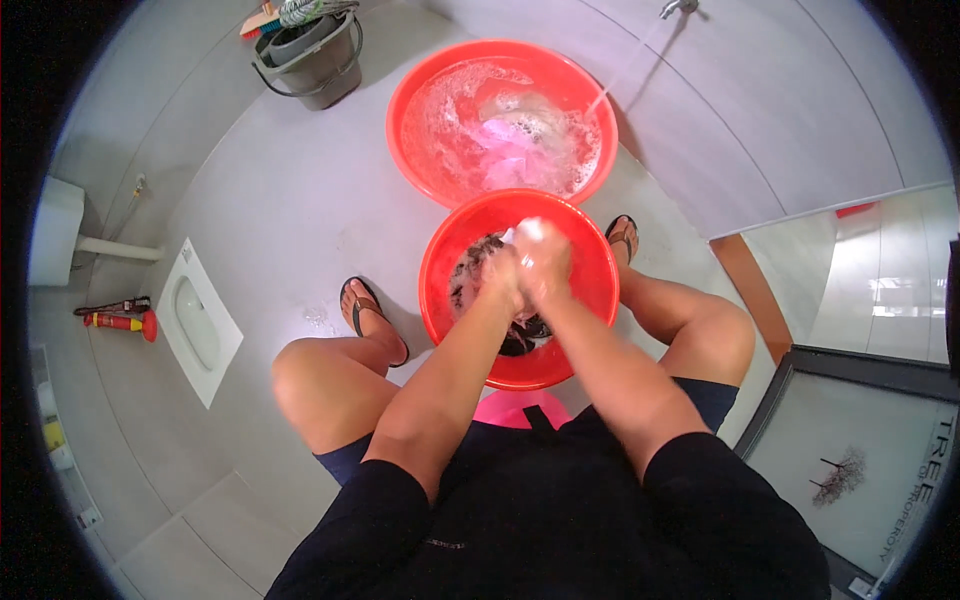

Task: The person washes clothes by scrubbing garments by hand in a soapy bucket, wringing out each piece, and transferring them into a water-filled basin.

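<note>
Between my feet stands a round red basin with soapy water and dark wet clothes in it. Over its middle my left hand and my right hand are pressed together, both closed. They grip a wet, soapy cloth, of which only a small white bit shows above the fingers. Suds whiten the back of my right hand, and both hands are slightly blurred. How the fingers wrap the cloth is hidden.
A larger red basin with foamy water and a pink cloth adjoins the far side. Water runs into it from a wall tap. A grey mop bucket stands far left, a squat toilet left, a framed door right.
</note>
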The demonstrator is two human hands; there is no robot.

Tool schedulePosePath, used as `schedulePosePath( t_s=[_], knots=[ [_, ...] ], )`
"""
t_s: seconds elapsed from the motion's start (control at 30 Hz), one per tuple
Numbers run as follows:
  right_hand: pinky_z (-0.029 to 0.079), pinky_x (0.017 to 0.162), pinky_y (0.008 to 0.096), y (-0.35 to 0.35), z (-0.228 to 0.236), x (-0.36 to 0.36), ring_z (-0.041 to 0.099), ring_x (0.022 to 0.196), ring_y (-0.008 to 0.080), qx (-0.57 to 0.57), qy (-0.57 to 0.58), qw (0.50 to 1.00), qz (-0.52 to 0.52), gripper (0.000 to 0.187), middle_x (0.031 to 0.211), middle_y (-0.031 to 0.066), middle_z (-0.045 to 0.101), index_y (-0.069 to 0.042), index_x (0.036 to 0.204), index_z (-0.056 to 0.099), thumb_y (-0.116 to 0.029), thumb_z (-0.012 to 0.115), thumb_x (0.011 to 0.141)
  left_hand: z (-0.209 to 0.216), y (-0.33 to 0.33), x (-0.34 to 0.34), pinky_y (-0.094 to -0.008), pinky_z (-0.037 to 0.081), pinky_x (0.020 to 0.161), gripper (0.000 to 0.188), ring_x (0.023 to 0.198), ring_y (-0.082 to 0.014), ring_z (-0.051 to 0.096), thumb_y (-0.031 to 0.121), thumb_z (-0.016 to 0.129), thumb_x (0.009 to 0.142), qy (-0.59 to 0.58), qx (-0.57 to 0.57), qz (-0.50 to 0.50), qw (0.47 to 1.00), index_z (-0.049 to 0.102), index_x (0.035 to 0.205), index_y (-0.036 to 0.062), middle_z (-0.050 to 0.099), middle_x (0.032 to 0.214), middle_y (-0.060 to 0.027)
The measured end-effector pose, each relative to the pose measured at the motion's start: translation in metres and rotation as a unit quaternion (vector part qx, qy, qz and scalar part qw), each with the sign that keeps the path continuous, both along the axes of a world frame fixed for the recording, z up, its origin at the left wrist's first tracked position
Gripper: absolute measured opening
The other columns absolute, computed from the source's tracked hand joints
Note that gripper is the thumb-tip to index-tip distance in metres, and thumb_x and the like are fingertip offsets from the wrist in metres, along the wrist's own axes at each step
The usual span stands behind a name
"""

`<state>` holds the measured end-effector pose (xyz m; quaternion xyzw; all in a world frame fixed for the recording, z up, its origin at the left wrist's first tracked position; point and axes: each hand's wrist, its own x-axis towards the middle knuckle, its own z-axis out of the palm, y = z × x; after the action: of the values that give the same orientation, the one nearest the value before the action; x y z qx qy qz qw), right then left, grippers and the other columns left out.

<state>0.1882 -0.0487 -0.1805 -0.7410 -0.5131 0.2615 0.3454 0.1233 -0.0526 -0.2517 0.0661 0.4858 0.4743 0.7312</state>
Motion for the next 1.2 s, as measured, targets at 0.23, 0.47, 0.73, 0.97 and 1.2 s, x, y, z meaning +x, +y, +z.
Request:
schedulePosePath(
  t_s=[0.23, 0.47, 0.73, 0.97, 1.2],
  knots=[
    [0.051, 0.077, 0.0522, -0.049, 0.016, -0.062, 0.065, 0.092, 0.0456, 0.062, 0.008, 0.985, 0.162, 0.034, 0.088, 0.0281, 0.067, -0.002, 0.095, 0.067, -0.035, 0.065, 0.085, -0.006, -0.010, -0.049, -0.0482, 0.051, 0.078, 0.049, 0.094, -0.0268, 0.061, 0.047, 0.046, 0.100, -0.547, 0.323, -0.089, 0.768, 0.059, 0.120, 0.0051, 0.063, 0.107, -0.0127],
    [0.051, 0.078, 0.0427, 0.025, 0.021, 0.017, 0.066, 0.081, 0.0296, 0.069, 0.106, 0.988, 0.087, 0.042, 0.084, 0.0172, 0.069, 0.001, 0.102, 0.067, -0.039, 0.067, 0.091, 0.085, -0.013, -0.073, -0.0346, 0.054, 0.076, 0.048, 0.087, -0.0194, 0.066, 0.044, 0.067, 0.094, 0.197, 0.135, -0.203, 0.950, 0.064, 0.113, -0.0004, 0.069, 0.100, -0.0087],
    [0.049, 0.069, 0.0307, 0.002, 0.045, 0.120, 0.059, 0.071, 0.0122, -0.131, -0.010, 0.953, 0.274, 0.031, 0.086, 0.0057, 0.069, -0.002, 0.106, 0.070, -0.027, 0.075, 0.088, 0.101, -0.014, -0.101, -0.0283, 0.043, 0.045, 0.039, 0.059, -0.0132, 0.055, 0.042, 0.064, 0.097, 0.204, 0.158, -0.043, 0.965, 0.063, 0.102, 0.0037, 0.060, 0.077, -0.0024],
    [0.050, 0.091, 0.0339, -0.070, 0.082, -0.054, 0.066, 0.082, 0.0187, 0.144, 0.361, 0.865, 0.317, 0.011, 0.084, 0.0042, 0.070, -0.003, 0.094, 0.067, -0.012, 0.070, 0.088, -0.007, -0.010, -0.097, -0.0434, 0.054, 0.083, 0.061, 0.092, -0.0225, 0.064, 0.066, 0.046, 0.097, -0.289, 0.265, -0.016, 0.920, 0.063, 0.106, 0.0078, 0.068, 0.098, -0.0074],
    [0.050, 0.065, 0.0441, 0.008, 0.043, 0.014, 0.064, 0.065, 0.0341, 0.035, 0.001, 0.998, 0.059, 0.032, 0.070, 0.0229, 0.063, 0.002, 0.075, 0.060, -0.028, 0.067, 0.085, 0.087, -0.030, 0.014, -0.0420, 0.054, 0.076, 0.037, 0.083, -0.0262, 0.065, 0.041, 0.049, 0.103, -0.047, -0.015, 0.015, 0.999, 0.061, 0.112, 0.0077, 0.067, 0.100, -0.0131]
  ],
)
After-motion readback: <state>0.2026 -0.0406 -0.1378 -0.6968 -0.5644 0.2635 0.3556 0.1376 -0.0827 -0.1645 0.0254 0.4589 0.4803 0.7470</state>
